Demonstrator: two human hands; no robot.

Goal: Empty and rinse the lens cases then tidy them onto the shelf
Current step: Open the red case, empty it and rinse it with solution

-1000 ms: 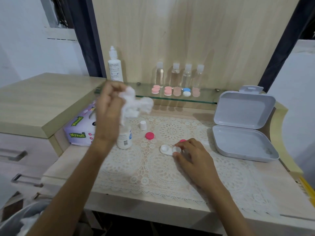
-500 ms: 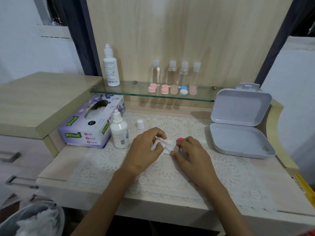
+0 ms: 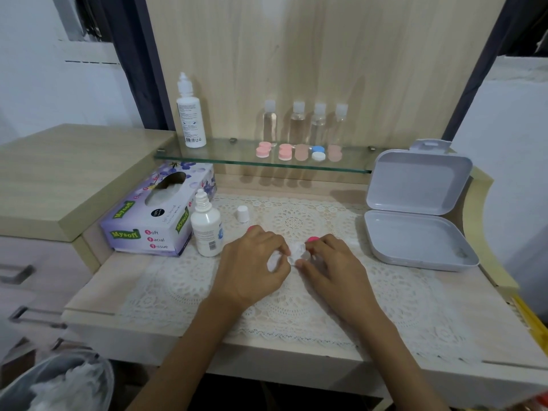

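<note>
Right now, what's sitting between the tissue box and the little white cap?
The small white bottle stands between the tissue box and white cap, in the head view.

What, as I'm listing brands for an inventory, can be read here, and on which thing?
"Mysoft": in green, on the front and top of the purple cardboard tissue box.
"Soft Facial Tissue": that box's front face.
Black round sticker on the box: too small to read.
Labels on the small white plastic bottle beside the box and the tall white bottle on the glass shelf: too small to read.
</note>
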